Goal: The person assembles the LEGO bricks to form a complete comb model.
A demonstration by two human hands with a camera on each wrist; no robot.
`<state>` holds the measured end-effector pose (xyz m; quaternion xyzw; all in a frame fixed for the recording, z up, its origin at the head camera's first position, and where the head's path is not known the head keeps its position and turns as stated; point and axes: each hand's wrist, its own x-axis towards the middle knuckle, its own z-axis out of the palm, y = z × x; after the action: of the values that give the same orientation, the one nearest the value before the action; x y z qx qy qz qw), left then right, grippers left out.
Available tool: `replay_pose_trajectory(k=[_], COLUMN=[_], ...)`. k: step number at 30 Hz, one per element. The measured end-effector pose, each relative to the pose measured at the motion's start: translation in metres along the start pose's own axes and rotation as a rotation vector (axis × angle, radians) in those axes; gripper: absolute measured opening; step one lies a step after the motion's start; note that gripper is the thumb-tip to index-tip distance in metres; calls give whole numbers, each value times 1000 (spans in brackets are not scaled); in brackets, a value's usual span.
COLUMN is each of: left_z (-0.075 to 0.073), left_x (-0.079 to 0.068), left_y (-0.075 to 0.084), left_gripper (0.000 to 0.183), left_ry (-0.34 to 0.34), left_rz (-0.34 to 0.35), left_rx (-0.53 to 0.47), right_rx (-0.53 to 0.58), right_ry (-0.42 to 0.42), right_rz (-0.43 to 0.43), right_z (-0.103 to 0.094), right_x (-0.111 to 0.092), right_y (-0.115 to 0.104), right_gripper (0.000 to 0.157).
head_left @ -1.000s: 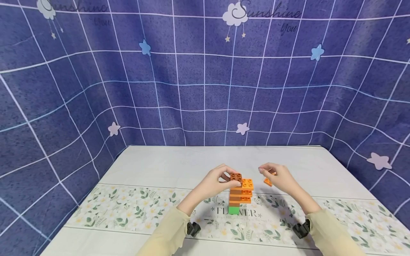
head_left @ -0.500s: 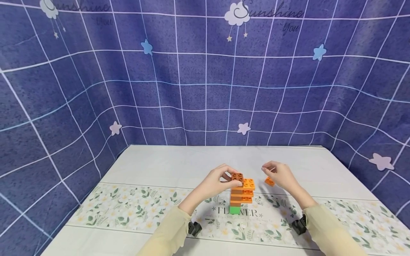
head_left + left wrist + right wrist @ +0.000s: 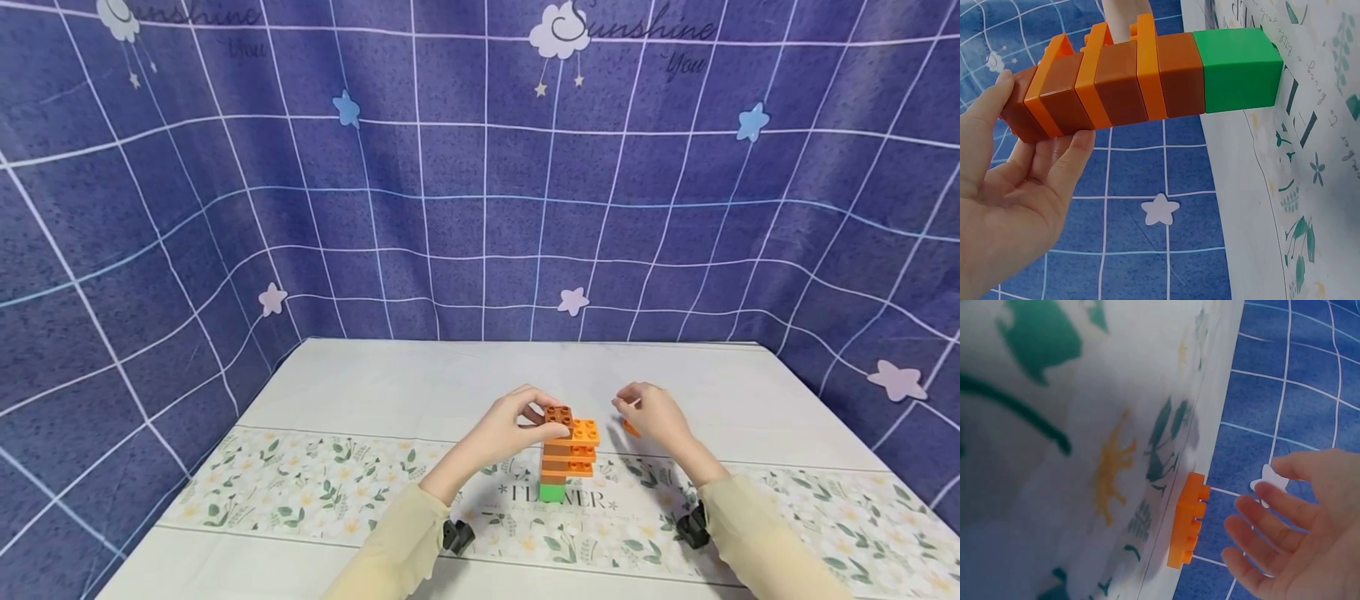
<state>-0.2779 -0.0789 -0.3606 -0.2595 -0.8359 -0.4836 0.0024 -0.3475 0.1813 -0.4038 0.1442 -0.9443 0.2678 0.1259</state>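
A tower of toy building blocks stands upright on the table, with a green block (image 3: 1238, 69) at its foot. Above it brown blocks alternate with orange plates (image 3: 585, 430), whose studded ends stick out to the right. My left hand (image 3: 510, 425) grips the top brown block (image 3: 558, 414) between thumb and fingers. To the right of the tower a loose orange studded block (image 3: 1186, 522) lies on the table. My right hand (image 3: 656, 412) is over it and partly hides it in the head view. In the right wrist view its fingers are relaxed, bent a little, and apart from the block.
A white table cover (image 3: 420, 379) with a printed flower band (image 3: 300, 483) lies under everything. Blue gridded curtains (image 3: 480, 167) with stars and clouds hang behind the table and along both sides. A black wrist camera sits at each cuff.
My right hand has shifted slightly over the loose orange block, showing more of it half a second ago and covering more now. The left hand keeps its grip on the tower's top.
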Motion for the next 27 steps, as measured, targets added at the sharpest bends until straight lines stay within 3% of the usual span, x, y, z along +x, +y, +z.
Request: replay_pose_trajectory(k=[13, 19, 22, 27], left_z=[1, 1, 1, 1], left_x=[0, -1, -1, -1], left_y=[0, 0, 0, 0], left_gripper=[28, 29, 28, 29], left_ry=[1, -1, -1, 0], left_rz=[1, -9, -11, -6], left_rx=[-13, -19, -23, -28], right_rx=[-89, -161, -179, -172], right_ry=[-25, -103, -140, -111], right_rz=[45, 108, 124, 75], right_z=[7, 6, 5, 4], right_x=[-6, -10, -11, -10], right_y=[3, 3, 4, 5], right_gripper=[33, 36, 34, 17])
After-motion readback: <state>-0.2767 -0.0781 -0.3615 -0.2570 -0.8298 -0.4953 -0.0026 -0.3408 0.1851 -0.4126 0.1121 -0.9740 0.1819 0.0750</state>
